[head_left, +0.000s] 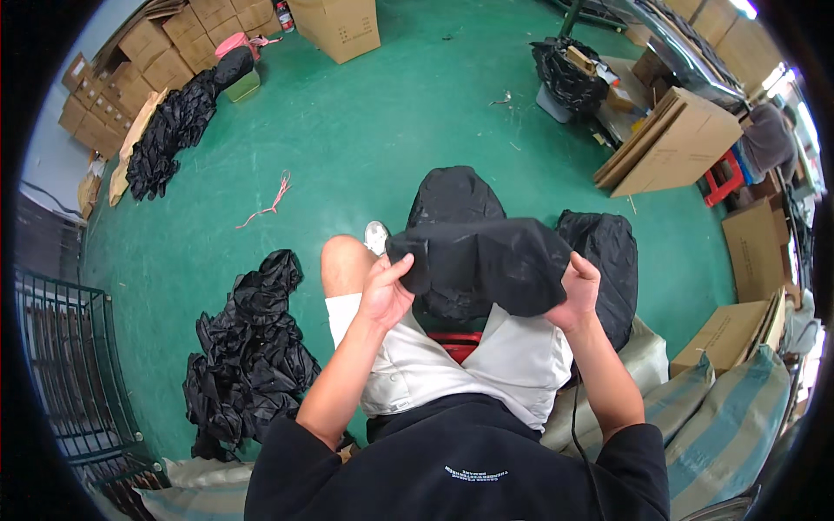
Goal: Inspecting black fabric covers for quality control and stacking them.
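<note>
A piece of thin black fabric (pixel 482 256) is stretched between my two hands above my lap. My left hand (pixel 388 288) pinches its left end, thumb on top. At the other end, my right hand (pixel 575 293) grips the edge with the thumb up. Just beyond the fabric stands a rounded black-covered bundle (pixel 456 195), partly hidden by it. To the right of that, a second black bundle (pixel 608 269) rests on the floor. A heap of crumpled black fabric pieces (pixel 252 356) lies on the floor to my left.
More black pieces (pixel 169 130) lie far left beside stacked cartons (pixel 148 43). Flattened cardboard (pixel 669 143) leans at the right, near another person (pixel 769 143). Striped woven sacks (pixel 730 425) lie close at right. A metal rack (pixel 74 365) stands at left; pink string (pixel 276 195) lies on the floor.
</note>
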A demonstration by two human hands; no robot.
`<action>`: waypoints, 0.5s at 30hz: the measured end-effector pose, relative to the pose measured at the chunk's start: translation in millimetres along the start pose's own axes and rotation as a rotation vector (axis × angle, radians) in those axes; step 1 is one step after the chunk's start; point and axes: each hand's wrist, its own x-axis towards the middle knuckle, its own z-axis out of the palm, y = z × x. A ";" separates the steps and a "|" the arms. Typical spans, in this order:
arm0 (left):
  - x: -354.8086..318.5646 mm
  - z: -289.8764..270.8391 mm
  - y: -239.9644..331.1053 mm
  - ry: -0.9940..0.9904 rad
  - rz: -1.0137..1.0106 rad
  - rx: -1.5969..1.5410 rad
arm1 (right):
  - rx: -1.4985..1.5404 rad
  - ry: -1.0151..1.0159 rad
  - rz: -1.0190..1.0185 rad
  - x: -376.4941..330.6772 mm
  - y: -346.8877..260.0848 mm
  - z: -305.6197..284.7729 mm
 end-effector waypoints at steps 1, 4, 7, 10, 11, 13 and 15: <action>5.5 -1.7 3.4 -0.001 0.007 -0.004 | -0.032 -0.001 -0.024 2.7 1.9 -1.9; 19.1 10.2 7.9 0.007 -0.002 -0.002 | -0.053 0.053 -0.082 9.0 -1.8 -21.4; 42.3 17.8 3.3 0.096 0.031 0.075 | -0.056 0.171 -0.130 17.1 -17.7 -33.8; 71.2 8.7 6.8 0.048 -0.028 0.091 | -0.016 0.182 -0.129 34.9 -24.7 -5.2; 83.2 8.3 9.0 0.084 -0.044 0.065 | 0.061 0.099 -0.095 44.7 -29.0 -2.9; 114.3 4.5 12.2 0.142 -0.067 0.056 | 0.054 0.171 -0.058 69.8 -38.8 -5.6; 160.4 -14.2 16.0 0.233 -0.074 0.027 | 0.022 0.209 0.038 106.9 -46.9 -1.1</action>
